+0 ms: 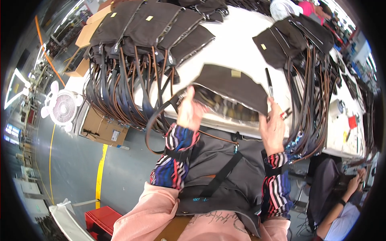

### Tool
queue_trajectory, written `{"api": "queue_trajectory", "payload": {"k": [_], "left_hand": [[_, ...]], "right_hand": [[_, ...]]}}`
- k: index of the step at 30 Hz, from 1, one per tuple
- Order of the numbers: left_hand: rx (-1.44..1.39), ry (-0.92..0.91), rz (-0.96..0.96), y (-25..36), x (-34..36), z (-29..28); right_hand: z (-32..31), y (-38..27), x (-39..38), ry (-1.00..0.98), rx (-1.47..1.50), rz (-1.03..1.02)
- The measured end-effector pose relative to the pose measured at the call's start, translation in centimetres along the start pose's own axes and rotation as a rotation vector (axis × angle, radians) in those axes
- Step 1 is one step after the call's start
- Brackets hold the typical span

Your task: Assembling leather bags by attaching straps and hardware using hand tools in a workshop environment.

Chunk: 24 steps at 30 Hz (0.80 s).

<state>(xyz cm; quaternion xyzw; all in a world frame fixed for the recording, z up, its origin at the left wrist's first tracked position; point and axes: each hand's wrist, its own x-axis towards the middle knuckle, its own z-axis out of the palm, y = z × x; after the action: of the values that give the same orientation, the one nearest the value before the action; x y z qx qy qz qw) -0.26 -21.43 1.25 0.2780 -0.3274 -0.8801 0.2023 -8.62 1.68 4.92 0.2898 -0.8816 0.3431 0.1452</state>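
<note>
A dark brown fabric bag (231, 84) with a metal zipper lies between my hands at the table's near edge. Its zipper side faces me and gapes, showing a blurred patterned inside. My left hand (189, 110) grips its left end, thumb up, beside a dark strap (155, 124) that loops down. At the right end, my right hand (273, 126) is closed on the bag's edge. A slim black pen-like tool (269, 80) points up from its fingertips; whether the fingers also hold it, I cannot tell. A pale yellow tag (236, 73) sits on the bag's panel.
Stacks of similar dark bags (144, 24) with hanging straps (116, 88) crowd the white table (229, 34) at left. Another pile (281, 40) lies at right. A white fan (62, 106) and a cardboard box (104, 128) stand left. A co-worker's hands (356, 182) show at lower right.
</note>
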Motion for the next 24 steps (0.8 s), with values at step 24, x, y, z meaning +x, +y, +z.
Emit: {"api": "queue_trajectory", "payload": {"k": [24], "left_hand": [[0.911,-0.037,0.728,-11.3,5.9,7.1]], "right_hand": [[-0.7,-1.2,-3.0,0.244,0.968,0.334]]}}
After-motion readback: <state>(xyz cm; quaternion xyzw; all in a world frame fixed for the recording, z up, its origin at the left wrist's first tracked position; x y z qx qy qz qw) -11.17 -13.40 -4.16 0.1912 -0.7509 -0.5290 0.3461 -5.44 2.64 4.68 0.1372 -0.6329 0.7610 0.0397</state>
